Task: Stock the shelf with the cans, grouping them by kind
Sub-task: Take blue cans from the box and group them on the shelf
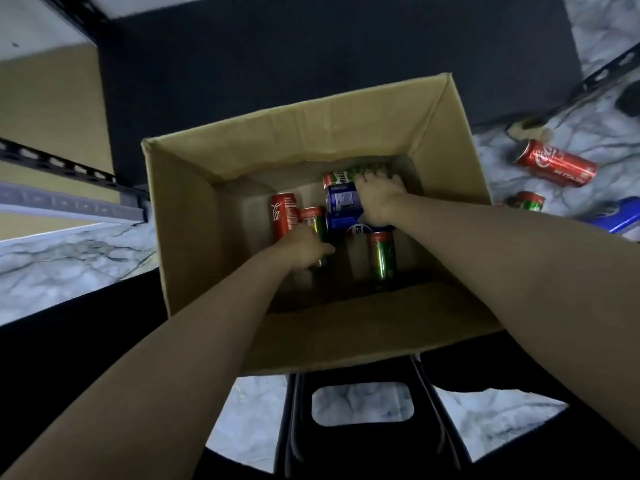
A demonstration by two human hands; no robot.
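Observation:
An open cardboard box [194,216] holds several cans lying on their sides. A red cola can [282,216] lies at the left, and a green can [381,254] lies near the front. Two blue cans [341,199] sit in the middle. Another green can [341,175] lies at the back. My left hand [301,245] reaches into the box and closes around a green can [313,220] beside the red one. My right hand [379,199] rests over the blue can and the back green can; its grip is hidden.
The box sits on a black stool [363,382]. On the marble floor at the right lie a red cola can [556,162], a green can [528,201] and a blue can [623,213]. Metal shelf rails [65,168] run along the left side.

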